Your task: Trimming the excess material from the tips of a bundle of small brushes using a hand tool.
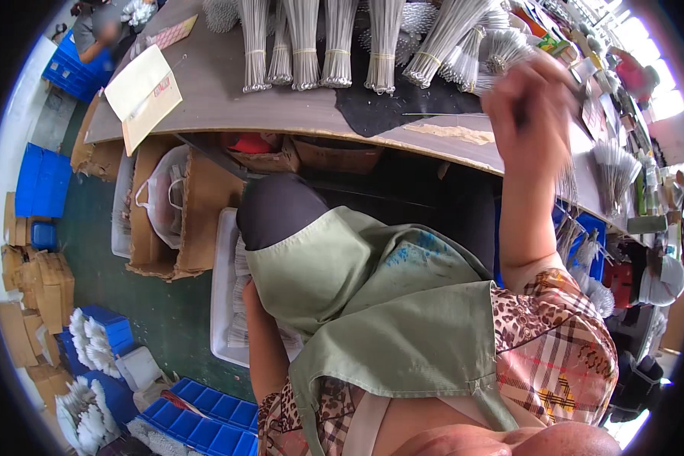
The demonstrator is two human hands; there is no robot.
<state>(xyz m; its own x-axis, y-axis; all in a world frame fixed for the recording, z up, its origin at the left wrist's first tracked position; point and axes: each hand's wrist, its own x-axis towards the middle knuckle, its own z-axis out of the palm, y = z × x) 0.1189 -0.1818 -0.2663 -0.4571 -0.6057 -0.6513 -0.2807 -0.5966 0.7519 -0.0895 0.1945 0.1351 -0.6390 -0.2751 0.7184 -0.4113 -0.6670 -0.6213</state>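
Observation:
My right hand is raised over the right part of the table, smeared by motion. Its fingers look curled; whatever they hold, if anything, I cannot make out. Left of it, a single thin wire lies near the table's front edge, by a black mat. Bundles of thin silvery wires, tied with bands, lie in a row along the table. My left hand hangs low at the white plastic bin, which holds more wire bundles. My knee and the bin's contents hide its fingers.
A folded cream card lies at the table's left edge. Beneath the table stand an open cardboard box with a white bag and other boxes. Blue crates stand at lower left. Loose wires lie farther right.

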